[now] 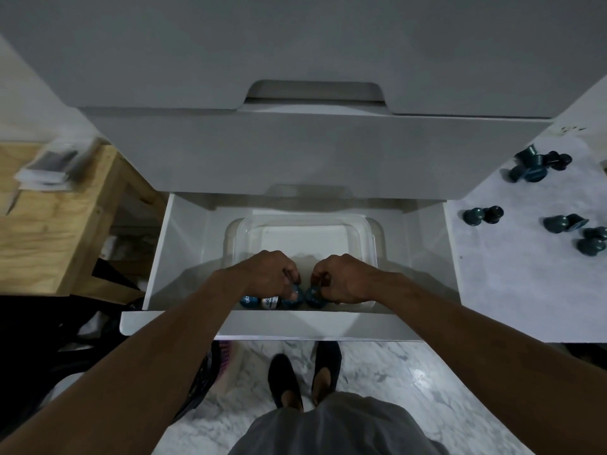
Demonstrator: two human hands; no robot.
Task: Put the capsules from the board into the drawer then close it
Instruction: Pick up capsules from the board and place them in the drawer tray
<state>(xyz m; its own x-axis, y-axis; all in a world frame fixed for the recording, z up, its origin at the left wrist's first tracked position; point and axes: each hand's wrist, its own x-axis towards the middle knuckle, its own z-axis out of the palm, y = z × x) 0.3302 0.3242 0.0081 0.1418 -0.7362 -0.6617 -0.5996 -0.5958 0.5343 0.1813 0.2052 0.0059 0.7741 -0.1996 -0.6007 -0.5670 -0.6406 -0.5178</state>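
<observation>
The white drawer (pixel 184 244) stands pulled out below me, with a clear plastic tub (pixel 305 224) inside it. Both hands reach into the tub's near end. My left hand (pixel 267 272) has its fingers curled round a teal capsule (pixel 291 298). My right hand (pixel 341 277) pinches another teal capsule (pixel 313 295) beside it. Two more capsules (pixel 262 302), one teal and one white-topped, lie to the left against the tub's near wall. Several dark teal capsules (pixel 533 165) lie scattered on the white marbled board (pixel 512 267) to the right of the drawer.
A closed drawer front (pixel 312 152) overhangs the open drawer from behind. A wooden table (pixel 56 211) with papers stands at the left. My feet in dark shoes (pixel 302 376) stand on the marble floor just under the drawer's front edge.
</observation>
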